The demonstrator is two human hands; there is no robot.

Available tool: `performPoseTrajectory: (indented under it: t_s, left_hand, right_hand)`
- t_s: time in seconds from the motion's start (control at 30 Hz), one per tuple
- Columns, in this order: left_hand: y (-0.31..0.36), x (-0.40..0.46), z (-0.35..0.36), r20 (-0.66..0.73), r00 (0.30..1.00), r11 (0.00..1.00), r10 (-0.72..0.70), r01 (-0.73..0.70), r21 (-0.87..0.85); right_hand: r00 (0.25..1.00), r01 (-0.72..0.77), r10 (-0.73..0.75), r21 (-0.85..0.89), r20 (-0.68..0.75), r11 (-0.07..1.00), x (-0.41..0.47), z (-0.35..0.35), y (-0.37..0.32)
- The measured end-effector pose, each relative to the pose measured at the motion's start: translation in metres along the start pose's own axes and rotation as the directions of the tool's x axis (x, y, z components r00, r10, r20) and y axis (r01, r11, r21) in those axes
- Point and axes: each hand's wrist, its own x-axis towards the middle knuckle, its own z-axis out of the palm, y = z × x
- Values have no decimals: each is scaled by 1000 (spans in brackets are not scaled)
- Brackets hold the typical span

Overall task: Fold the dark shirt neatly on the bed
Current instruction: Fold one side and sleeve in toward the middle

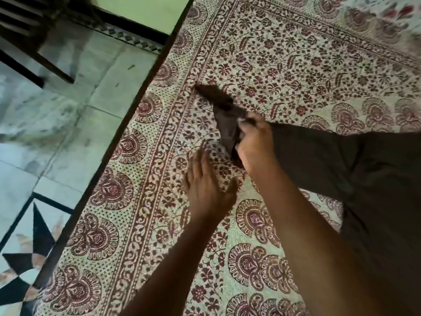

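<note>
So the dark shirt (319, 160) was spread on the bed (284, 65), its body trailing off toward the near right side and one sleeve end reaching out toward the bed's left edge. My right hand (255, 144) was bunched around that sleeve, fingers curled into the cloth, with the loose tip flopping past it. My left hand (207, 185) lay flat just beside the sleeve on the printed bedspread (136, 201), fingers straight, holding nothing. The picture was a bit smeared, so I couldn't make out seams or cuff.

Looked like thin, limp fabric to me: light, no stiffness, sags wherever it's unsupported, probably clings a little to the cotton print. I'd take it by the cuff and shoulder seam rather than mid-sleeve.
</note>
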Motion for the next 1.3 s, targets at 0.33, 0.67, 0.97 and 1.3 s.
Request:
performPoseTrajectory:
  t_s: [0.33,0.67,0.97,1.3]
  left_hand:
    - [149,23,93,211,957,975,201,-215,47]
    - [268,-43,213,234,917,929,324,-355,104]
    - [383,-112,348,324,814,828,482,-544,135]
    - [416,-133,427,437,690,682,577,-701,207]
  right_hand:
    - [941,-1,240,705,-239,709,-21,-262,-65]
    - [829,160,287,696,-479,700,-31,-535,-83]
    - [743,225,373,733,-555,642,-5,-743,-67]
    - [777,207,350,738,-523,643,16,-856,-48]
